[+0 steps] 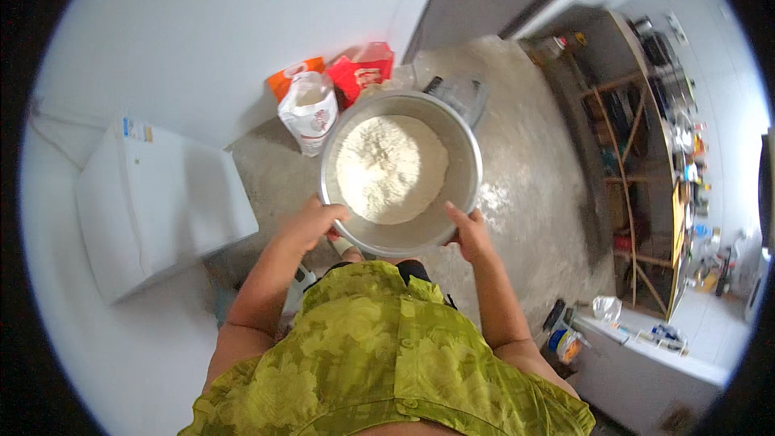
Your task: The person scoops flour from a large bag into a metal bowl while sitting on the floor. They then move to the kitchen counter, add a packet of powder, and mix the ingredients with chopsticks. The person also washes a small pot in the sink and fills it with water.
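Note:
In front of my body I hold a large round metal pot [477, 175] by its near rim. A heap of pale flour-like powder [390, 166] covers its bottom, brightly lit on the left part. My left hand [312, 221] grips the rim at the near left, thumb over the edge and fingers underneath. On the near right side my right hand [469, 233] holds the rim the same way, its thumb inside the wall. The fingers below the pot are mostly hidden.
Beyond the pot, against the wall, stand an open white sack [309, 112], a red bag [363, 75] and an orange bag [296, 75]. A white chest-like appliance [175, 206] is at left. Shelving [629, 175] lines the right, with a white cabinet [648, 357] nearer.

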`<state>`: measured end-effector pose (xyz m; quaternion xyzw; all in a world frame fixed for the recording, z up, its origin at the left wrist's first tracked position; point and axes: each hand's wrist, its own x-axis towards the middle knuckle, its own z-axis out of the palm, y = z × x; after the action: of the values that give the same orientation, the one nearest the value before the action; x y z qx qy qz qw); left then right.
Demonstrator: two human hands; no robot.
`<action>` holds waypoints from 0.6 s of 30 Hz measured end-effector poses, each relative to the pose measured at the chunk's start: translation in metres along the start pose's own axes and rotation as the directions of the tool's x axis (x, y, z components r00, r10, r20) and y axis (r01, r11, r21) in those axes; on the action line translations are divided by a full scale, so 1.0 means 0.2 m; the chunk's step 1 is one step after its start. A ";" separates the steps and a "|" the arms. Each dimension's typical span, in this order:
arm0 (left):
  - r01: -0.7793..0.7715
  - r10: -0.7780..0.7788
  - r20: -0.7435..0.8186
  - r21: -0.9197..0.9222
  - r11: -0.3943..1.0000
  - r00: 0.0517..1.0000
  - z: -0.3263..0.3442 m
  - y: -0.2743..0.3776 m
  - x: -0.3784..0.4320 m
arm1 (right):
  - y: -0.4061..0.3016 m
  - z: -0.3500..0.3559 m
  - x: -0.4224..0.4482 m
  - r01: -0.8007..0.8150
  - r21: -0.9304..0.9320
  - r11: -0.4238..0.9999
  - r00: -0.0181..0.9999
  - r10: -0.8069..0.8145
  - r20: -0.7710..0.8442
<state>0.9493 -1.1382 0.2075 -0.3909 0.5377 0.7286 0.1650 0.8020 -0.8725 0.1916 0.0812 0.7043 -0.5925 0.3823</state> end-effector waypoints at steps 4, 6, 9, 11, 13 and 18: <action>-0.011 0.009 0.060 0.035 0.999 0.998 0.42 0.00 0.02 | -0.02 -0.38 -0.22 -0.019 0.040 0.999 0.990 0.025 -0.138; 0.012 -0.018 0.109 0.057 0.998 0.994 0.58 0.01 0.05 | 0.03 -0.51 -0.25 -0.022 0.060 0.998 0.988 0.031 -0.151; 0.046 -0.064 0.214 0.085 0.995 0.975 0.81 0.10 0.17 | 0.12 -0.80 -0.22 -0.002 0.120 0.993 0.976 0.028 -0.214; 0.038 -0.075 0.226 0.163 0.986 0.971 1.15 0.09 0.25 | 0.08 -1.11 -0.31 0.005 0.204 0.979 0.973 0.042 -0.226; 0.001 -0.057 0.276 0.200 0.980 0.960 1.55 0.08 0.27 | 0.13 -1.46 -0.39 -0.023 0.201 0.979 0.941 0.089 -0.326; 0.014 -0.155 0.489 0.279 0.960 0.858 2.28 0.13 0.44 | 0.17 -2.07 -0.60 0.003 0.255 0.967 0.840 0.136 -0.526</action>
<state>0.6969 -0.7486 0.2124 -0.1837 0.5503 0.7186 0.3833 0.7213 -0.4501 0.2429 0.3157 0.7012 -0.6144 0.1765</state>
